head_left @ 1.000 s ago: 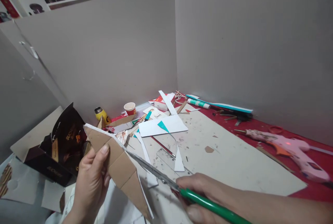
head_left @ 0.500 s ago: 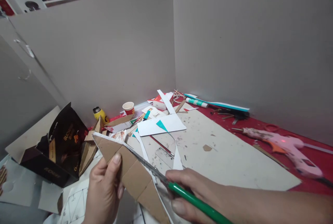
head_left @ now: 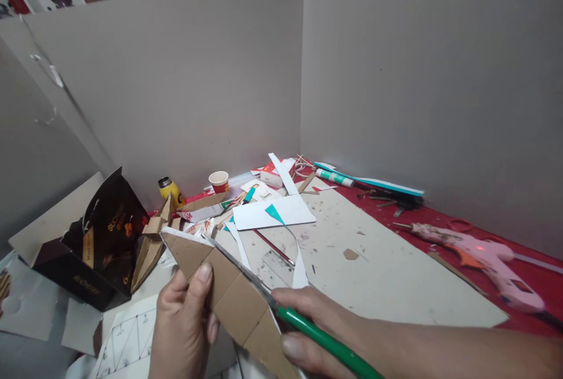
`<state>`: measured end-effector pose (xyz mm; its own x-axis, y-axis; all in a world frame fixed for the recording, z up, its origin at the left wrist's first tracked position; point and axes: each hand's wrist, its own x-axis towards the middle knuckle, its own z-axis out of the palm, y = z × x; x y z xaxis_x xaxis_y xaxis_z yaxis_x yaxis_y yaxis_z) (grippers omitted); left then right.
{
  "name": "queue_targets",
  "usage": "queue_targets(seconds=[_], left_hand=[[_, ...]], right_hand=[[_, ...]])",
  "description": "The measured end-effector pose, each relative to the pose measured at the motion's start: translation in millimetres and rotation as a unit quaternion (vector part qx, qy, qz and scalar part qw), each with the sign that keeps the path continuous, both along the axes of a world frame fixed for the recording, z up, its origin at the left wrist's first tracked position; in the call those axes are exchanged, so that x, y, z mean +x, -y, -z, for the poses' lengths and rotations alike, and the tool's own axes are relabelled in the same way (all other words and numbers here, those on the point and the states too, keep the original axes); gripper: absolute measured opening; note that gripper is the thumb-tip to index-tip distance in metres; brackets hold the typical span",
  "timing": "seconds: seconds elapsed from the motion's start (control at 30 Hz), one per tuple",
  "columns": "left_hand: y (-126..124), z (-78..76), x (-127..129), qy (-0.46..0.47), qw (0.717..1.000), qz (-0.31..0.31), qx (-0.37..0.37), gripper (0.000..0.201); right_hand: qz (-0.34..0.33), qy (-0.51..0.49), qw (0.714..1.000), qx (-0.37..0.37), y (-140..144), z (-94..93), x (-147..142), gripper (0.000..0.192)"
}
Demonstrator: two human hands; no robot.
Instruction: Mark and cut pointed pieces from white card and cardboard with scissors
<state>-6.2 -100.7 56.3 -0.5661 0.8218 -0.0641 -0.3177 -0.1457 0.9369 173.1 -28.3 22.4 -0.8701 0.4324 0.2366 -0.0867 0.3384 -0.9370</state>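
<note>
My left hand (head_left: 185,314) pinches a creased piece of brown cardboard (head_left: 226,285), thumb on its face. A white edge runs along the upper side of the cardboard. My right hand (head_left: 312,329) grips green-handled scissors (head_left: 325,341). Their metal blades lie along the cardboard's upper edge, pointing up and left, and the lower blade is partly hidden. Beyond the hands lies a white sheet (head_left: 264,215) with a teal triangular scrap (head_left: 274,213) on it. A narrow white paper scrap (head_left: 300,270) rests just past my right hand.
A pink hot glue gun (head_left: 488,253) lies on the red cloth at right. A black box (head_left: 105,244) stands at left, with a yellow bottle (head_left: 170,191) and a paper cup (head_left: 219,181) behind. A sheet with a line drawing (head_left: 127,341) is at lower left.
The scissors have slid slightly down and back along the cardboard's edge. My left hand and the cardboard have shifted a little right and down. The view has tilted slightly.
</note>
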Motion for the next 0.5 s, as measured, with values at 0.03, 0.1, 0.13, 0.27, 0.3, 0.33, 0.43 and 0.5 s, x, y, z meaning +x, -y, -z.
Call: queue_targets(seconds=[0.03,0.1,0.13,0.27,0.3,0.33,0.43,0.5], left_hand=[[0,0.3,0,0.008,1.0,0.001,0.001,0.039],[-1,2.0,-2,0.014,1.0,0.013,-0.003,0.041],[-2,3.3,-3,0.013,1.0,0.021,-0.006,0.042],[-2,8.1,-10,0.001,0.999,0.048,-0.01,0.035],[-2,8.4,-10,0.0,0.999,0.051,-0.009,0.033],[-2,8.4,-11,0.0,0.999,0.054,-0.01,0.033],[-2,7.1,-9,0.002,0.998,0.06,-0.015,0.035],[-2,6.3,-7,0.002,0.998,0.061,-0.019,0.036]], right_hand=[[0.006,0.002,1.0,0.003,1,0.5,0,0.056],[0.02,0.007,1.0,0.009,2,1.5,0,0.057],[0.026,0.009,1.0,0.012,2,2.0,0,0.057],[0.03,0.014,0.999,0.023,2,4.0,0,0.058],[0.027,0.014,0.999,0.021,1,4.2,0,0.058],[0.024,0.015,0.999,0.017,1,4.2,0,0.057],[0.02,0.015,1.0,-0.001,2,3.4,1,0.056],[0.022,0.016,1.0,-0.009,3,2.8,1,0.058]])
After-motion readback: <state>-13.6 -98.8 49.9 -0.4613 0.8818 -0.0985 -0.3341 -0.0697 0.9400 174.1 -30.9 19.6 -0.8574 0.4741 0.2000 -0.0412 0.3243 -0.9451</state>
